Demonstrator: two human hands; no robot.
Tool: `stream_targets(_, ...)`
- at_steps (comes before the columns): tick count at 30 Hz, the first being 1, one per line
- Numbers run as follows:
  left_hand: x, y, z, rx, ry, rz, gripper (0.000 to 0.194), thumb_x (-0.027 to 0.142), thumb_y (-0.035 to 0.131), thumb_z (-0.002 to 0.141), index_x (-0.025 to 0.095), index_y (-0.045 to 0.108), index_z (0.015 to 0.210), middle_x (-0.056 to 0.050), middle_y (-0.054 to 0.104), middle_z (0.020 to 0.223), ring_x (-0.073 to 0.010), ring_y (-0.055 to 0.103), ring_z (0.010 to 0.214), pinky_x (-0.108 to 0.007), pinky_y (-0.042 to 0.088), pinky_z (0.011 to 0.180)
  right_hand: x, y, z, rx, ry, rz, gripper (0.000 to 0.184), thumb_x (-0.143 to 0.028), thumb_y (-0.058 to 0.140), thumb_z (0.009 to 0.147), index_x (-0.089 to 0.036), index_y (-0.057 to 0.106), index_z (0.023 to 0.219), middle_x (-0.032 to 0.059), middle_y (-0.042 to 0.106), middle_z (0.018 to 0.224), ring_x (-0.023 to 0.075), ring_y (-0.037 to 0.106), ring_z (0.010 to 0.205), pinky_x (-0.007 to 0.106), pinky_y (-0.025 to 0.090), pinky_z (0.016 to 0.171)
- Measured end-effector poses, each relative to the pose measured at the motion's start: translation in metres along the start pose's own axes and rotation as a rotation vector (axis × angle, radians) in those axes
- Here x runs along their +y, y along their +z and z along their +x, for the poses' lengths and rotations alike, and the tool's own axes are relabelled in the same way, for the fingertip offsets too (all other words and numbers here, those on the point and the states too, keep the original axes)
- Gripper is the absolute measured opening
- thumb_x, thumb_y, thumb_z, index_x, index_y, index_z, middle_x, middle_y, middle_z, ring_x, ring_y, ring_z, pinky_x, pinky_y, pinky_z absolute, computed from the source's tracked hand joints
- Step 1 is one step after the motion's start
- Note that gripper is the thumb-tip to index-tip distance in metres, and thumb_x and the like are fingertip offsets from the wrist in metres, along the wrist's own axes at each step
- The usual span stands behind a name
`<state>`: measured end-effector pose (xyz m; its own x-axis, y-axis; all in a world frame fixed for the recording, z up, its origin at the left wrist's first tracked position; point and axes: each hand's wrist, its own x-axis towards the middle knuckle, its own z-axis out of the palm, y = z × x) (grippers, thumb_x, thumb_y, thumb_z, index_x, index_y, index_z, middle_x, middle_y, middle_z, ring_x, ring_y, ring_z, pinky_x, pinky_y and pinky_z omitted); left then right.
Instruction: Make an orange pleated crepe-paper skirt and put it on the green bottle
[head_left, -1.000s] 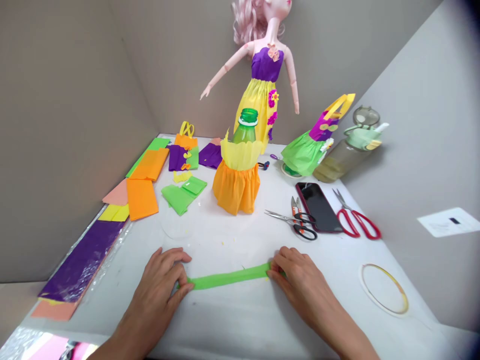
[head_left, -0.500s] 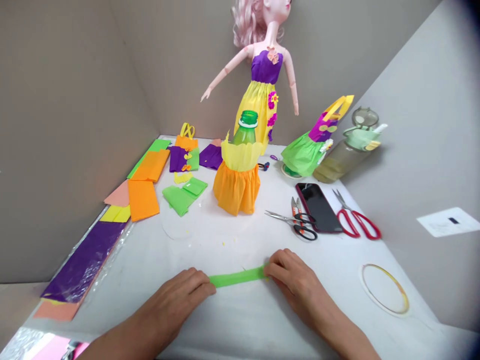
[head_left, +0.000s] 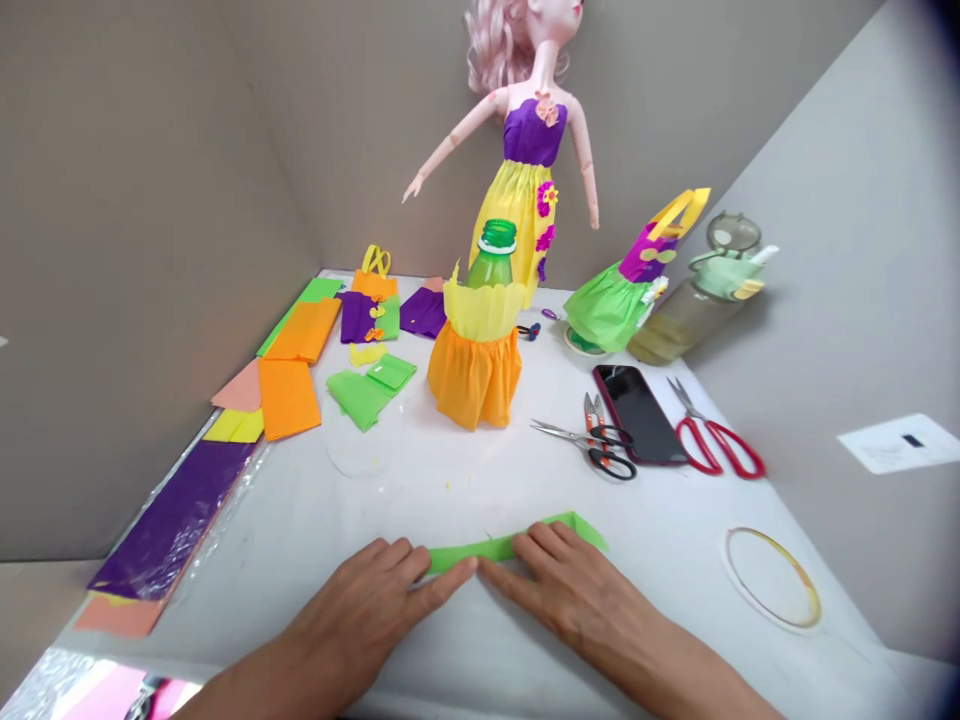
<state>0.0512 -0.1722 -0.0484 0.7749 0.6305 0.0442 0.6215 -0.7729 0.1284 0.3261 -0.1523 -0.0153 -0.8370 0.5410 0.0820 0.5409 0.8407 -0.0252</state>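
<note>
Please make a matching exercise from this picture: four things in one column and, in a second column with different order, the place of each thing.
Things:
1. green crepe paper strip
2. orange crepe paper skirt
3. smartphone
4. purple paper sheet

Places:
A. along the left edge of the white table
B. beside the black-handled scissors
C. under the left hand and right hand
D. around a plastic bottle

Pairs: 1-C, 2-D, 3-B, 4-A

Single camera on my head, facing forward and down, close above white surface (head_left: 420,500), left hand (head_left: 360,610) and right hand (head_left: 577,600) at bottom of view.
</note>
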Motion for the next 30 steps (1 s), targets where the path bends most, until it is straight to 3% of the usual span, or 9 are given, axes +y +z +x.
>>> stream_targets(7, 0.000, 0.000, 0.003, 0.010, 0.004, 0.031, 0.072, 0.000, 0.052, 0.078, 0.025, 0.041, 0.144, -0.004, 0.059, 0.097, -0.0228, 0.052, 0.084, -0.035, 0.041, 0.079, -0.001, -0.006, -0.001, -0.081, -0.002, -0.028, 0.046, -0.006, 0.058, 0.087, -0.018, 0.055, 0.132, 0.0040, 0.059, 0.086, 0.0225, 0.052, 0.078, 0.037, 0.040, 0.070)
stream_targets(12, -0.003, -0.004, -0.008, 0.048, 0.003, 0.000, 0.071, -0.003, 0.052, 0.078, 0.025, 0.043, 0.143, -0.005, 0.057, 0.096, -0.0224, 0.049, 0.085, -0.036, 0.040, 0.084, 0.006, -0.002, -0.014, -0.067, 0.017, -0.011, 0.045, -0.004, 0.056, 0.088, -0.016, 0.055, 0.132, 0.0057, 0.059, 0.087, 0.0236, 0.053, 0.078, 0.037, 0.042, 0.072)
stream_targets(16, -0.004, -0.008, -0.018, 0.063, -0.019, -0.045, 0.066, -0.007, 0.048, 0.081, 0.024, 0.047, 0.139, -0.004, 0.056, 0.091, -0.0213, 0.048, 0.080, -0.034, 0.038, 0.078, 0.013, -0.001, -0.025, -0.043, 0.018, -0.012, 0.042, -0.002, 0.049, 0.091, -0.013, 0.056, 0.131, 0.0064, 0.059, 0.084, 0.0232, 0.053, 0.074, 0.036, 0.042, 0.068)
stream_targets(25, -0.008, -0.003, -0.058, 0.051, -0.182, -0.057, 0.080, -0.008, 0.049, 0.076, 0.029, 0.041, 0.147, -0.005, 0.057, 0.093, -0.0227, 0.049, 0.082, -0.038, 0.038, 0.083, 0.022, -0.002, -0.042, -0.014, 0.112, 0.037, 0.044, 0.001, 0.038, 0.093, -0.016, 0.059, 0.128, 0.0086, 0.061, 0.090, 0.0231, 0.056, 0.082, 0.038, 0.047, 0.075)
stream_targets(30, -0.014, 0.003, -0.077, 0.085, -0.248, -0.047, 0.073, -0.003, 0.046, 0.085, 0.036, 0.044, 0.147, -0.003, 0.057, 0.084, -0.0211, 0.050, 0.076, -0.036, 0.039, 0.077, 0.026, 0.003, -0.048, 0.057, 0.108, 0.044, 0.045, -0.001, 0.037, 0.095, -0.018, 0.059, 0.131, 0.0104, 0.065, 0.099, 0.0232, 0.058, 0.090, 0.039, 0.049, 0.082)
